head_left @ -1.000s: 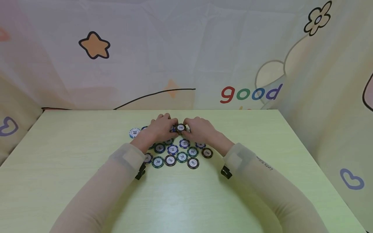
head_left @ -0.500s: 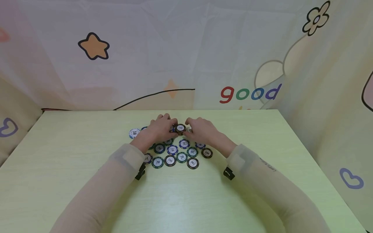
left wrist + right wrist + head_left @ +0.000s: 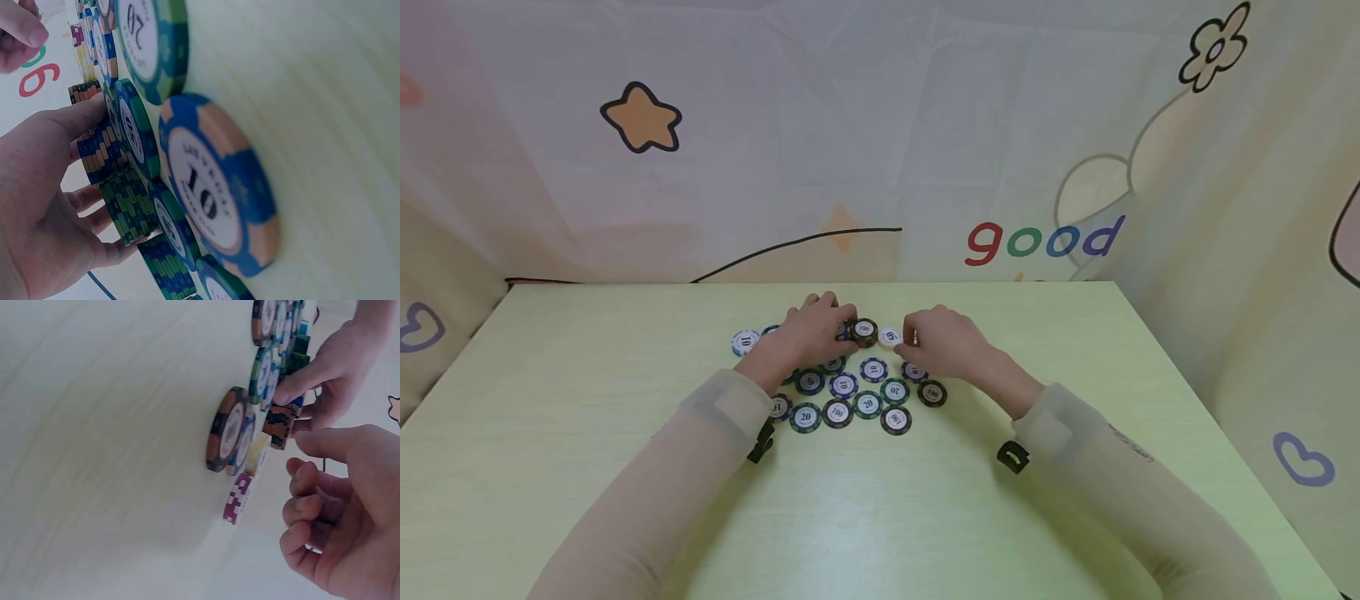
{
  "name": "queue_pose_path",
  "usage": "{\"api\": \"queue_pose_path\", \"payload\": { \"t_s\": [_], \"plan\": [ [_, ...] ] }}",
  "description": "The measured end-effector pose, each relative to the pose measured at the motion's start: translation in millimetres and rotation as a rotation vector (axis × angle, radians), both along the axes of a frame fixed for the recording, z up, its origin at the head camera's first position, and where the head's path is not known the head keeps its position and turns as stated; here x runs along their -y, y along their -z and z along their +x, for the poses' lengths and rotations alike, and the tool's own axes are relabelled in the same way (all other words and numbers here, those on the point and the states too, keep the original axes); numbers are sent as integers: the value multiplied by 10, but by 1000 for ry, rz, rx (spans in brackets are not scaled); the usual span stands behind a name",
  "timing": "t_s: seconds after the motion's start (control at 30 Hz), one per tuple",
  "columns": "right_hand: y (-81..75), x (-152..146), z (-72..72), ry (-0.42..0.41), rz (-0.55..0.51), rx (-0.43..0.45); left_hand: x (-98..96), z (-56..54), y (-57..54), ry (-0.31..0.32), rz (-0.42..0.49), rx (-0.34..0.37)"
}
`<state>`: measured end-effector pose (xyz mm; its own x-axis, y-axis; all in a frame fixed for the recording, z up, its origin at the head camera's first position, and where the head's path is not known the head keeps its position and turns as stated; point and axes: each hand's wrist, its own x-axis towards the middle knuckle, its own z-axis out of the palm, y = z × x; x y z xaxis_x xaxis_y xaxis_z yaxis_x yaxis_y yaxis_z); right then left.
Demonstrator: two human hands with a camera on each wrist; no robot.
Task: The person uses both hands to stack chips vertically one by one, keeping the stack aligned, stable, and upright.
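Low stacks of poker chips stand in a row toward the far side. My left hand [image 3: 814, 332] curls around the row, thumb in front and fingers behind, holding a stack of blue poker chips [image 3: 102, 153]. Beside it stand a green stack [image 3: 129, 205] and a black-and-orange stack [image 3: 864, 331]. My right hand [image 3: 946, 342] is at the row's right end, fingers loosely curled and nothing in them. Its fingertips are by a yellow-and-white stack [image 3: 890, 337] and a purple-and-white stack [image 3: 238, 499].
Several single poker chips lie flat in front of the row, among them a blue 10 chip [image 3: 206, 187], a green 20 chip [image 3: 806, 417] and a black 100 chip [image 3: 932, 393]. They lie on a pale wood table [image 3: 850, 517]. A printed curtain [image 3: 850, 125] hangs behind.
My right hand has moved right, away from the black-and-orange stack, and the yellow-and-white stack shows more fully. My left hand stays in place.
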<state>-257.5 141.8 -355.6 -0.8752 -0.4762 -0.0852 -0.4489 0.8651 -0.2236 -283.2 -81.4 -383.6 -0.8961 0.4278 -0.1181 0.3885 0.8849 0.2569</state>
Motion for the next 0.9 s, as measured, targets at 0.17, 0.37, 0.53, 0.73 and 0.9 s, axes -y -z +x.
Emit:
{"api": "queue_pose_path", "payload": {
  "t_s": [0.17,0.37,0.53,0.73,0.9],
  "plan": [
    [-103,-55,81,65,59,52,6,-3,-8,8,6,-2],
    [-150,-117,170,124,160,135,12,-8,-11,10,1,-6],
    [-91,-156,248,120,206,198,12,11,-15,10,2,8],
    [-47,-163,303,79,208,212,12,25,-7,10,-4,8],
    [-53,-156,322,63,212,195,8,18,-15,8,-12,1]
  ]
}}
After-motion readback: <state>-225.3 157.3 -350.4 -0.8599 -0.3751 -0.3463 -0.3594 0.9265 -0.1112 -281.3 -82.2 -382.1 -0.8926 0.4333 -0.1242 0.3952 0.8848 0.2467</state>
